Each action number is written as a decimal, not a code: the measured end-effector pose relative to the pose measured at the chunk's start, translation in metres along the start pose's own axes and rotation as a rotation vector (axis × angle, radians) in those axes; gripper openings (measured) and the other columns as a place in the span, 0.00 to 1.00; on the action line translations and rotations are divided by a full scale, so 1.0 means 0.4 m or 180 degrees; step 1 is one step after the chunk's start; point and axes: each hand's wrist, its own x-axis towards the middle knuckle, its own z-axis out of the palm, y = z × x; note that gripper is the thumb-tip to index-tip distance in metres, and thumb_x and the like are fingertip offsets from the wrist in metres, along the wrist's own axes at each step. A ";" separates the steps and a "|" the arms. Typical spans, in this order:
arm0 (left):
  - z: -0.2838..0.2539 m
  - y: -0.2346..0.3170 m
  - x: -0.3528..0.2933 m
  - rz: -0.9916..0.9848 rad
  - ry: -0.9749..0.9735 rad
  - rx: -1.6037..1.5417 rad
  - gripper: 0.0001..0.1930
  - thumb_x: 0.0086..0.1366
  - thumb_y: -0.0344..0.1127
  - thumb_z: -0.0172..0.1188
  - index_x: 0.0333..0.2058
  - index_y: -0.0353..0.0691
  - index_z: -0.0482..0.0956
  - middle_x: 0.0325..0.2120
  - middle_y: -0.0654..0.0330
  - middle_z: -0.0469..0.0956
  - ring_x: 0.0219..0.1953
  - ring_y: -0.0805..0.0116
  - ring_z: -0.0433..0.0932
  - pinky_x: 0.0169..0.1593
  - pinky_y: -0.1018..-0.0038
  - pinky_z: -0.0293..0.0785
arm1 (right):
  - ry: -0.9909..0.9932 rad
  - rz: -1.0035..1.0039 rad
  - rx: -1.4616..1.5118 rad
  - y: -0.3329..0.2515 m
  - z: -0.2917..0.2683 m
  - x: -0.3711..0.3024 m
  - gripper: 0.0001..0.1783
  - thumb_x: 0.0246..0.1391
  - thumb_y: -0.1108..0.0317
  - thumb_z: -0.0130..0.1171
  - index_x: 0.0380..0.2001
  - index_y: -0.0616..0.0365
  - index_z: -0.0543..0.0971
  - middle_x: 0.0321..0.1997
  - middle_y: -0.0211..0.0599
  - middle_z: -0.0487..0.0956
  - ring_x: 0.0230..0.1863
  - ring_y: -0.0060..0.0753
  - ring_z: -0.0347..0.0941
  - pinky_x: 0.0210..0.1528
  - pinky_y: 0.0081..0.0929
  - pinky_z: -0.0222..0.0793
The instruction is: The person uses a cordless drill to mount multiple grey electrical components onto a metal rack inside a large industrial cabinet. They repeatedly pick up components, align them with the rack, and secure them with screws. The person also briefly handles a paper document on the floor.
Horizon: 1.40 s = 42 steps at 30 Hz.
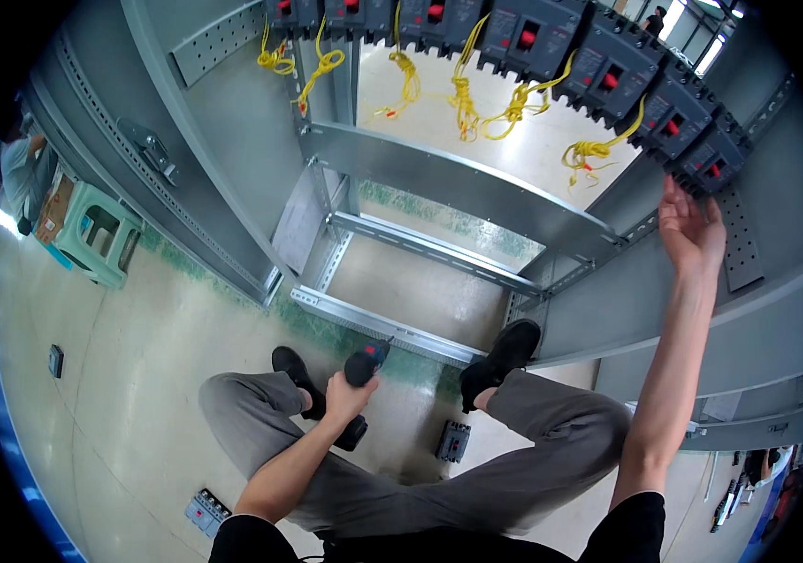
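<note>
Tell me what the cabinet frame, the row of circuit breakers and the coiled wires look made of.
Cabinet frame: seemingly galvanised sheet steel, dull grey sheen, folded edges, punched holes.
Circuit breakers: probably moulded plastic, matt dark grey with red toggles; the right hand touches the end one.
Coiled wires: yellow insulation, likely plastic-sheathed.

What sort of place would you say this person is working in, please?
Probably an electrical panel assembly workshop: a row of dark circuit breakers with yellow wires sits in a grey metal cabinet frame. The right hand touches the end breaker; the left hand grips a black tool.
</note>
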 end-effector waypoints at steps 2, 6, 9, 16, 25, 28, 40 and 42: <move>0.006 0.004 -0.009 -0.0242 -0.0117 -0.0400 0.18 0.51 0.44 0.68 0.22 0.29 0.80 0.16 0.54 0.79 0.18 0.64 0.80 0.25 0.68 0.75 | 0.0056 -0.0243 -0.0228 0.028 0.006 -0.038 0.23 0.68 0.55 0.39 0.51 0.66 0.69 0.51 0.49 0.73 0.53 0.45 0.72 0.43 0.35 0.68; 0.002 -0.004 -0.004 -0.0382 -0.0090 -0.1254 0.13 0.54 0.38 0.67 0.23 0.33 0.79 0.14 0.62 0.75 0.14 0.73 0.76 0.20 0.74 0.70 | -0.0169 -0.0697 -0.1129 0.116 -0.029 -0.071 0.19 0.66 0.57 0.45 0.48 0.60 0.73 0.48 0.39 0.76 0.47 0.33 0.72 0.42 0.29 0.66; -0.003 0.008 0.004 -0.0418 -0.0012 -0.1537 0.12 0.54 0.37 0.67 0.22 0.34 0.78 0.13 0.63 0.74 0.13 0.73 0.74 0.19 0.73 0.68 | -0.0467 -0.0477 -0.2342 0.233 -0.116 -0.144 0.14 0.64 0.60 0.50 0.46 0.55 0.75 0.46 0.29 0.77 0.45 0.24 0.72 0.40 0.25 0.65; -0.074 0.074 0.022 -0.0759 0.0280 -0.2456 0.06 0.61 0.31 0.62 0.30 0.40 0.73 0.16 0.63 0.70 0.15 0.69 0.71 0.19 0.72 0.66 | -0.3015 0.1251 -0.4880 0.616 -0.456 -0.362 0.17 0.58 0.62 0.53 0.45 0.61 0.79 0.37 0.52 0.81 0.41 0.43 0.80 0.40 0.36 0.73; -0.114 0.096 0.019 -0.1261 0.0147 -0.2590 0.08 0.61 0.36 0.62 0.29 0.41 0.73 0.17 0.61 0.71 0.16 0.67 0.72 0.22 0.70 0.70 | -0.1160 0.2677 -0.5820 0.972 -0.940 -0.604 0.21 0.52 0.58 0.53 0.44 0.61 0.80 0.49 0.58 0.78 0.55 0.59 0.72 0.58 0.42 0.67; -0.109 0.053 0.016 -0.1335 0.0282 -0.2658 0.08 0.60 0.35 0.62 0.30 0.41 0.73 0.17 0.61 0.72 0.15 0.67 0.72 0.22 0.69 0.71 | -0.0004 0.3252 -0.6054 0.988 -0.974 -0.682 0.31 0.54 0.54 0.53 0.54 0.67 0.71 0.54 0.64 0.74 0.59 0.58 0.70 0.61 0.41 0.65; -0.079 0.053 0.044 -0.1778 0.0493 -0.2516 0.08 0.59 0.32 0.65 0.31 0.40 0.73 0.16 0.62 0.72 0.16 0.69 0.73 0.20 0.71 0.70 | 0.0614 0.4434 -0.6889 1.067 -1.329 -0.639 0.64 0.31 0.36 0.71 0.63 0.68 0.57 0.57 0.50 0.72 0.60 0.41 0.70 0.60 0.38 0.69; -0.072 0.057 0.060 -0.1840 0.0553 -0.2512 0.09 0.59 0.33 0.66 0.31 0.40 0.73 0.17 0.63 0.73 0.16 0.69 0.73 0.21 0.72 0.70 | 0.0823 0.4199 -0.7133 1.050 -1.257 -0.684 0.62 0.31 0.35 0.71 0.61 0.68 0.59 0.56 0.48 0.73 0.58 0.39 0.72 0.59 0.38 0.69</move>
